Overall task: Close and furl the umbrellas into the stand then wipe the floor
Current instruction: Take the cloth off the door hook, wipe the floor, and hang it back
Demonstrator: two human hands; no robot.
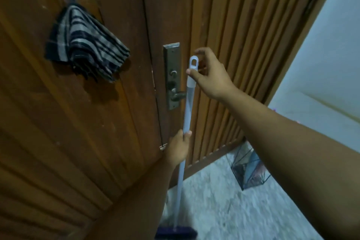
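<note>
Umbrellas (251, 169) are seen folded in a wire stand (236, 163) by the door (97, 113), so wiping seems left. A mop (184, 122) is gripped mid-handle by the left hand (178, 148), its top pinched by the right hand (209, 76).

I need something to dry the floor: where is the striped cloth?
Upper left of the head view: the striped cloth hangs on the wooden door, left of the lock plate.

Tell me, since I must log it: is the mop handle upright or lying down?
Nearly upright: the mop handle rises from the floor, left hand gripping mid-pole.
</note>
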